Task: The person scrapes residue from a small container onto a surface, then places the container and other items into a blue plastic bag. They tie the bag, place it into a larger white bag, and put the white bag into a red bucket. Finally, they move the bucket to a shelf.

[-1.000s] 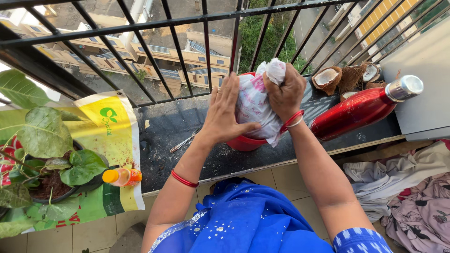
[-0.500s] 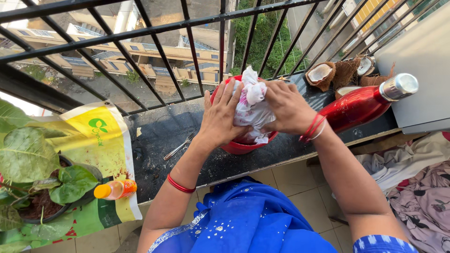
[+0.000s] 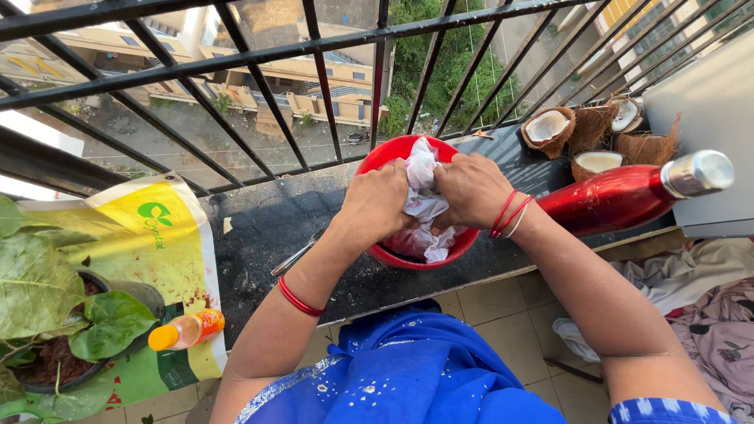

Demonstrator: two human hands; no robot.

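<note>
Both hands, left hand (image 3: 378,206) and right hand (image 3: 470,188), press a white plastic bag (image 3: 422,206) into the red bowl (image 3: 393,149) on the dark ledge (image 3: 275,220), fingers clamped on the bag. Red bottle (image 3: 613,200) lies beside.

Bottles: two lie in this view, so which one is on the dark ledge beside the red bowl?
The red metal bottle with the silver cap, lying by the right hand. The small orange bottle lies on the yellow-green sack near the potted plant.

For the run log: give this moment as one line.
left hand: grips bag | right hand: grips bag | bag: in red bowl
</note>
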